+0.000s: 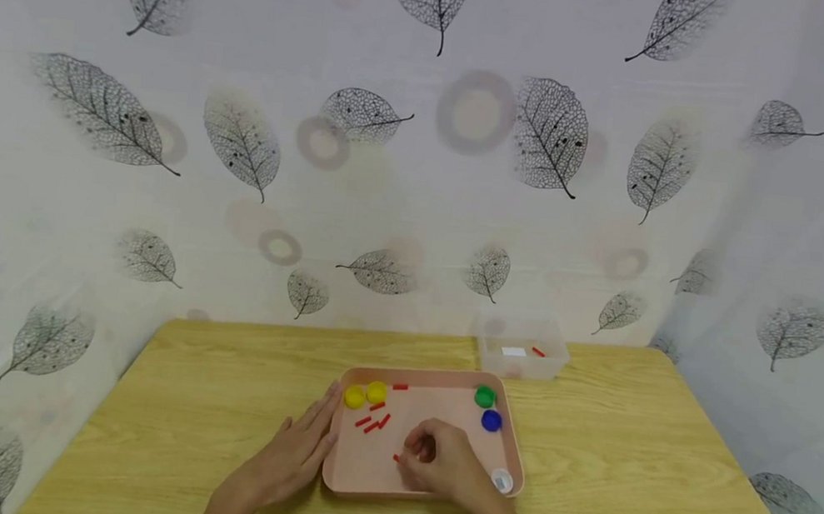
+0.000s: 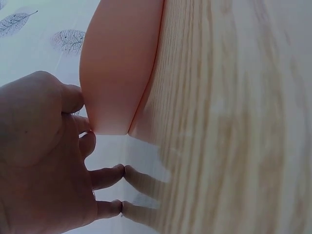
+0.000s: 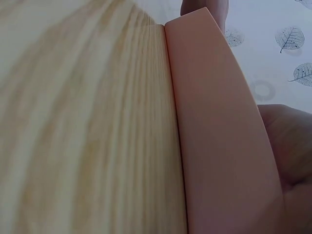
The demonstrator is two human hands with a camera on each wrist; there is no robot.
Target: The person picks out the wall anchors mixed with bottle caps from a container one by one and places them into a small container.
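A shallow pink tray (image 1: 435, 393) lies on the wooden table. Over its front middle, my right hand (image 1: 446, 462) pinches a small red stick (image 1: 396, 458) between thumb and forefinger. Outstretched fingers of my left hand (image 1: 289, 458) rest along the tray's left side; the left wrist view shows the fingertips (image 2: 117, 171) down on the table beside it. Several red sticks (image 1: 363, 422) lie loose in the left half of the tray, near two round yellow caps (image 1: 376, 391). In the right wrist view the tray wall (image 3: 219, 126) hides the right fingers.
Along the tray's right side sit a green cap (image 1: 484, 396), a blue cap (image 1: 491, 420) and a whitish round piece (image 1: 502, 480). Behind the tray stands a translucent box (image 1: 521, 367) with a red stick (image 1: 538, 352) inside. A leaf-patterned curtain (image 1: 447, 210) borders the table.
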